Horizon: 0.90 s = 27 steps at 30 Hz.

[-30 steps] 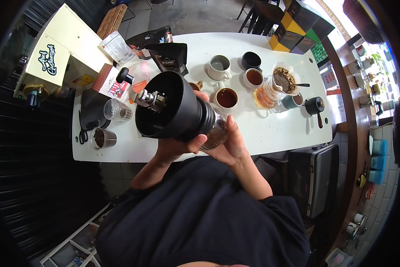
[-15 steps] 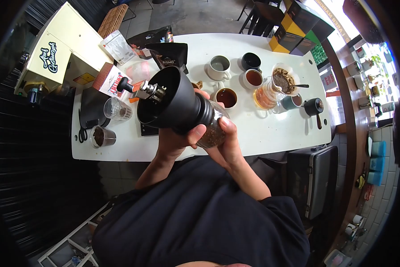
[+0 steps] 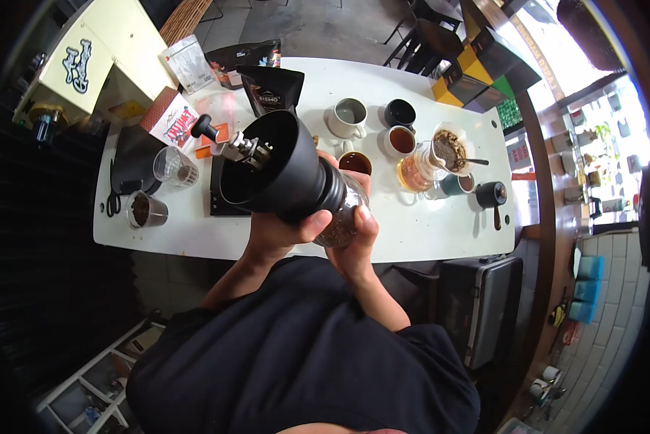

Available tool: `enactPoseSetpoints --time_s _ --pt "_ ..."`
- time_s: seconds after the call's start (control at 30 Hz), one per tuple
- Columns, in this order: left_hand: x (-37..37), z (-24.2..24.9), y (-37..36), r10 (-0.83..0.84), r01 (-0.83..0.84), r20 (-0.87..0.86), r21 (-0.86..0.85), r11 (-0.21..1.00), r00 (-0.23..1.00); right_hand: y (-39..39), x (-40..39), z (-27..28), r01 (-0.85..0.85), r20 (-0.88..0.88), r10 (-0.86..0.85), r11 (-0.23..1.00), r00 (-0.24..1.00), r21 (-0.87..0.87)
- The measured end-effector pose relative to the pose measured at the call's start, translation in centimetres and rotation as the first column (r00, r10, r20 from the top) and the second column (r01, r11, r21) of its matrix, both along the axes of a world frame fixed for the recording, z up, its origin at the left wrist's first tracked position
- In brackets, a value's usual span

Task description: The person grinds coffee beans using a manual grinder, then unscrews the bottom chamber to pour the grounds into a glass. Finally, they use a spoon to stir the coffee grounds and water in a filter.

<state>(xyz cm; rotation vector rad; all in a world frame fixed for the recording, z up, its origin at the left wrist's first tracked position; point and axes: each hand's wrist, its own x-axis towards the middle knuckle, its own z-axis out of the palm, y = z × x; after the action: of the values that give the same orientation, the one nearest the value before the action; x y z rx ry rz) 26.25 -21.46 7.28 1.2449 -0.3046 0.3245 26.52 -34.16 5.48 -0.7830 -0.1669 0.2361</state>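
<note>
A hand coffee grinder is held tilted between my two hands, over the front of the white table. Its wide black hopper faces up and left, with the metal crank shaft and black knob showing inside. My left hand is closed around the black body from below, thumb along its near side. Around the clear glass jar at the grinder's lower end, my right hand is closed. Dark bits show through the glass, though fingers cover much of it.
To the right stand cups of dark liquid, including a white cup, and a glass server under a dripper with wet grounds and a spoon. On the left are a clear cup of grounds, scissors and coffee bags.
The whole view has shifted, so the table and its items sit further left. Both hands still grip the grinder, which keeps nearly the same tilt.
</note>
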Motion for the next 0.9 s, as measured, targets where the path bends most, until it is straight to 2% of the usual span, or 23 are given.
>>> enactPoseSetpoints --time_s 0.07,0.13,0.17,0.2,0.27,0.3,0.33,0.43,0.5,0.57,0.63,0.67,0.73,0.77,0.8,0.83,0.87,0.9 --pt "0.1 0.0 0.4 0.008 -0.016 0.064 0.131 0.991 0.998 -1.5 1.2 -0.4 -0.114 0.04 0.118 0.99 0.992 -0.089" --pt "0.7 0.1 1.0 -0.044 0.032 0.084 0.13 0.991 0.995 -3.8 2.1 0.6 -0.206 0.166 0.265 0.929 0.95 -0.307" --pt "0.7 0.7 1.3 -0.156 0.151 0.04 0.114 0.982 0.987 -4.4 2.1 1.5 -0.289 0.106 0.327 0.918 0.939 -0.27" --pt "0.5 1.2 1.5 -0.269 0.268 -0.005 0.09 0.959 0.963 -5.0 2.0 2.0 -0.293 0.095 0.328 0.918 0.94 -0.268" --pt "-0.2 1.2 2.2 -0.311 0.322 -0.097 0.134 0.937 0.946 -5.8 2.4 2.3 -0.399 0.109 0.46 0.847 0.881 -0.352" --pt "-0.5 0.7 2.2 -0.386 0.402 -0.126 0.151 0.903 0.914 -6.4 2.7 2.2 -0.388 0.222 0.531 0.794 0.818 -0.468" --pt "-0.9 0.2 2.2 -0.457 0.479 -0.156 0.162 0.862 0.875 -6.7 2.4 2.3 -0.391 0.208 0.527 0.795 0.824 -0.464" --pt "-2.4 -1.4 2.5 -0.464 0.511 -0.253 0.17 0.843 0.849 -7.8 1.2 1.7 -0.494 0.053 0.659 0.613 0.751 -0.617" --pt "-2.8 -1.8 2.5 -0.47 0.525 -0.279 0.172 0.834 0.838 -7.4 0.6 2.0 -0.498 0.039 0.643 0.628 0.765 -0.598" --pt "-3.4 -2.1 2.3 -0.41 0.47 -0.287 0.182 0.864 0.866 -7.2 0.0 2.1 -0.505 0.016 0.628 0.64 0.778 -0.579" --pt "-4.2 -2.0 2.5 -0.424 0.491 -0.339 0.138 0.86 0.84 -7.0 0.2 2.0 -0.459 0.083 0.675 0.581 0.733 -0.672" --pt "-4.6 -1.8 2.5 -0.437 0.507 -0.381 0.102 0.856 0.815 -7.1 0.2 2.0 -0.471 0.067 0.675 0.579 0.735 -0.666" --pt "-5.2 -1.8 2.3 -0.462 0.526 -0.347 0.115 0.843 0.816 -7.1 0.3 2.0 -0.59 -0.007 0.803 0.431 0.596 -0.682" --pt "-5.9 -2.2 2.3 -0.462 0.527 -0.326 0.149 0.836 0.825 -6.8 0.0 1.6 -0.606 0.013 0.779 0.498 0.627 -0.621" --pt "-6.5 -2.5 2.3 -0.462 0.528 -0.305 0.185 0.829 0.833 -6.8 -0.3 1.0 -0.616 0.003 0.777 0.501 0.629 -0.608" --pt "-6.5 -2.7 1.8 -0.476 0.525 -0.303 0.101 0.845 0.825 -6.8 -0.7 0.2 -0.658 -0.02 0.773 0.525 0.634 -0.54" --pt "-6.8 -2.7 2.0 -0.477 0.527 -0.312 0.097 0.845 0.822 -6.8 -0.9 -0.4 -0.691 -0.039 0.77 0.547 0.636 -0.473" --pt "-7.2 -2.6 2.3 -0.488 0.556 -0.399 0.069 0.828 0.777 -6.8 -0.9 -0.7 -0.702 0.004 0.792 0.543 0.61 -0.461"
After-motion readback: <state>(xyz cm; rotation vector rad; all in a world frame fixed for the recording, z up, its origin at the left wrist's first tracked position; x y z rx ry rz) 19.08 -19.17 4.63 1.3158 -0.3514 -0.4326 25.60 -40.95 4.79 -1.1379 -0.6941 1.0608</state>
